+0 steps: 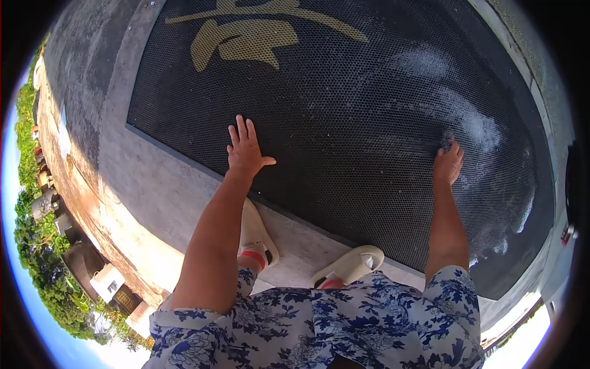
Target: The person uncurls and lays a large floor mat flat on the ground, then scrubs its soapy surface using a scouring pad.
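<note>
A large black doormat (344,141) with a honeycomb texture and a yellow character (258,40) lies before me. My left hand (247,152) rests flat on it, fingers spread and holding nothing. Over to the right, my right hand (448,165) is closed on a grey steel wool scourer (447,139), pressed against the mat. The fingers hide part of the scourer. White suds (479,126) lie just beyond this hand, with another foamy patch (424,61) farther up.
My feet, in cream slippers (353,264), stand by the mat's near edge on grey concrete (178,178). More foam (525,215) sits along the mat's right border. Buildings and greenery appear at far left.
</note>
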The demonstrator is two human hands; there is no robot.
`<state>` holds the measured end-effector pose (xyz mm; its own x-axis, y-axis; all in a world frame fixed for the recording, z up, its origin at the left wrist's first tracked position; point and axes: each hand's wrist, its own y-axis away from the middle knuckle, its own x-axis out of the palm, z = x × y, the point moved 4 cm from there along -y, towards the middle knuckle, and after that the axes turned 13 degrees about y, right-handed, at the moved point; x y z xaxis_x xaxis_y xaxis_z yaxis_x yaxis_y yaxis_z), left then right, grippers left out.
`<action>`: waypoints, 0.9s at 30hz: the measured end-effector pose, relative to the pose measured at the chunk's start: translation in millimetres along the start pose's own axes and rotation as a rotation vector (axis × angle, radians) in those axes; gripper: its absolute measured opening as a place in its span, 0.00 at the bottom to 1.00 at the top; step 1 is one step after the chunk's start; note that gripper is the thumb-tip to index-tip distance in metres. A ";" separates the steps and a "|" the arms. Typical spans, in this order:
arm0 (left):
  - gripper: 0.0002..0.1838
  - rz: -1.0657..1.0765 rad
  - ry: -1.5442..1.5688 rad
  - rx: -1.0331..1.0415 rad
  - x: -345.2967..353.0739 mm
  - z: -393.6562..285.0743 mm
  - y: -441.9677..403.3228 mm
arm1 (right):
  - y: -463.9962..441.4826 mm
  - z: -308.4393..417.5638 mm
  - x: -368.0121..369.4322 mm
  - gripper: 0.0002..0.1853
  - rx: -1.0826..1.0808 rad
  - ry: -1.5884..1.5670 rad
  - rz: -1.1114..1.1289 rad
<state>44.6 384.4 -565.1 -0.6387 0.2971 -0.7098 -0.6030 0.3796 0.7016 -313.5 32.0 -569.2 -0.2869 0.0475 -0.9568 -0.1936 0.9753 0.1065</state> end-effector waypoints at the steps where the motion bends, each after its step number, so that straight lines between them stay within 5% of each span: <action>1: 0.69 0.021 0.004 -0.004 4.0 1.2 -0.5 | 2.3 11.3 -8.6 0.21 -0.006 0.017 0.012; 3: 0.70 -0.023 0.020 0.001 4.1 1.0 -2.1 | 26.6 65.3 -28.3 0.20 0.018 -0.063 0.081; 6: 0.71 -0.009 0.004 -0.013 2.5 -1.1 -2.3 | 103.1 180.0 -27.2 0.20 -0.662 -0.254 -0.097; 9: 0.70 0.000 -0.007 -0.017 3.3 -0.1 -0.2 | 190.7 259.3 -44.0 0.12 -0.977 -0.390 -0.193; 13: 0.70 -0.013 0.002 -0.005 5.3 3.2 -1.8 | 195.3 208.6 -49.3 0.12 -1.266 -0.543 -0.197; 17: 0.70 -0.028 0.014 -0.014 6.0 4.5 -1.2 | 156.0 91.8 -35.4 0.14 -1.340 -0.304 -0.199; 19: 0.71 -0.053 0.030 -0.008 6.6 0.7 -3.1 | 155.0 97.0 -39.8 0.14 -1.398 -0.307 -0.252; 27: 0.70 -0.042 0.081 0.008 6.7 3.6 -2.7 | 143.9 358.5 -68.6 0.11 -1.206 -0.468 -0.434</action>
<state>43.6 388.5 -572.0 -0.6502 0.2089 -0.7305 -0.6262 0.3973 0.6709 14.7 246.4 -585.2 0.3010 0.0912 -0.9493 -0.9465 0.1497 -0.2857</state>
